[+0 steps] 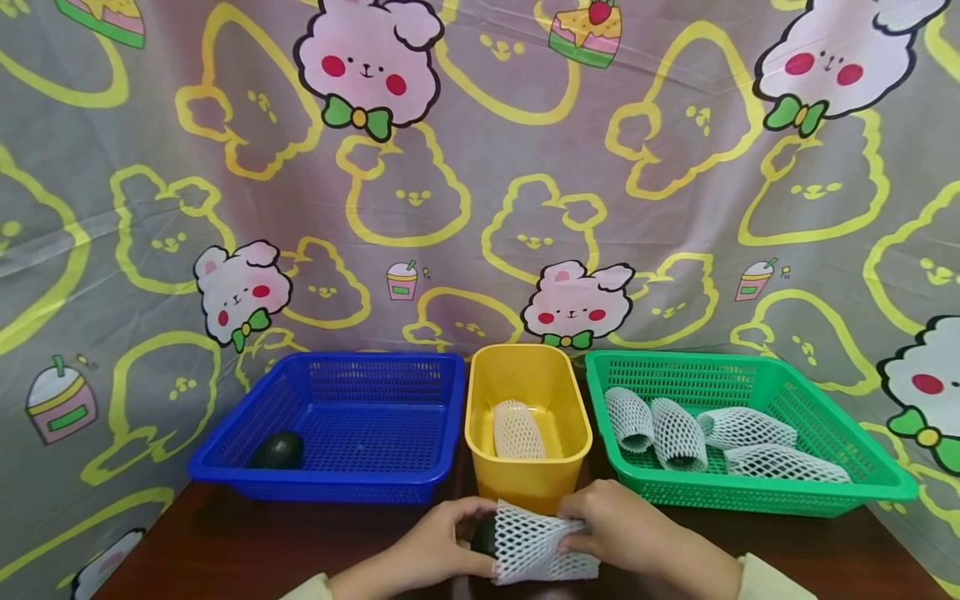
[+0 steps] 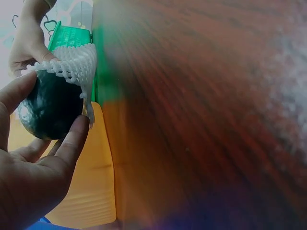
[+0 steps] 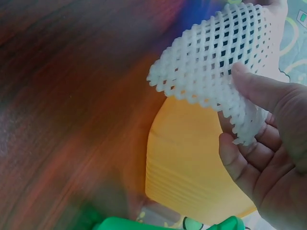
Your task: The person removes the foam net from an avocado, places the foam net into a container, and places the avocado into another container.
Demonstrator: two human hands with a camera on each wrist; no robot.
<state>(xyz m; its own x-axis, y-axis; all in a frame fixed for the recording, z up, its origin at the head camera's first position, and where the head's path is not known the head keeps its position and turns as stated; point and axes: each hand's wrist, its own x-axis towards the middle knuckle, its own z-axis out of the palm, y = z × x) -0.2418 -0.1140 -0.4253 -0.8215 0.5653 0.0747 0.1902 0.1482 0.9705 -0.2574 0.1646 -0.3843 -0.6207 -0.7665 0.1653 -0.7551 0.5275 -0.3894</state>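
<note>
A dark green avocado [image 2: 50,105] is partly inside a white foam net sleeve [image 1: 532,546], in front of the yellow bin. My left hand [image 1: 427,546] holds the avocado's bare end between thumb and fingers. At the sleeve's other end, my right hand [image 1: 618,529] pinches the netting; in the right wrist view the thumb [image 3: 261,91] presses on the mesh and the fingers curl beneath it. The net hides the rest of the avocado.
A blue basket [image 1: 326,477] at left holds another avocado [image 1: 277,451]. In the middle, a yellow bin [image 1: 528,483] contains a net sleeve [image 1: 517,431]. On the right, several netted pieces [image 1: 750,427] lie in a green basket [image 1: 750,497]. A patterned curtain [image 1: 480,208] hangs behind.
</note>
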